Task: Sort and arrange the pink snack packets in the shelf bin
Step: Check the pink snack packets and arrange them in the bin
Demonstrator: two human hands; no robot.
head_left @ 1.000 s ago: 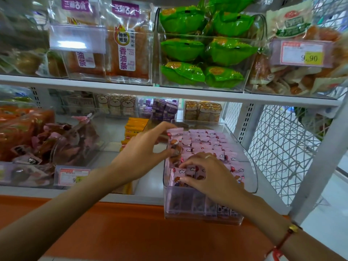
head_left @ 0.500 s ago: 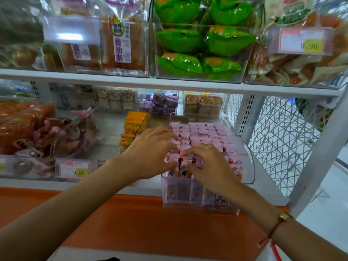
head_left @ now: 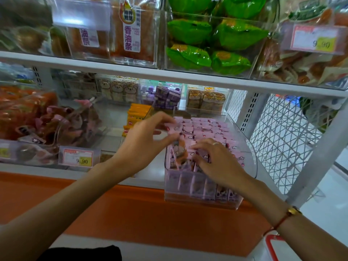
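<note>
Reaching into clear shelf bin [head_left: 250, 153] at centre right of frame: both hands. Left hand [head_left: 143, 142], fingers curled, pinches one pink snack packet [head_left: 179, 147], raised and tilted above bin's front left corner. Right hand [head_left: 216, 162], fingers spread, tips press down on pink snack packets [head_left: 209, 129] standing in rows inside bin. Price tag [head_left: 78, 157] at lower left; green packets [head_left: 207, 44] on upper shelf, top centre.

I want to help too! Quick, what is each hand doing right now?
Left hand: pinching a pink snack packet, lifted at the bin's front left.
Right hand: fingers spread, pressing on the packets in the bin.
</note>
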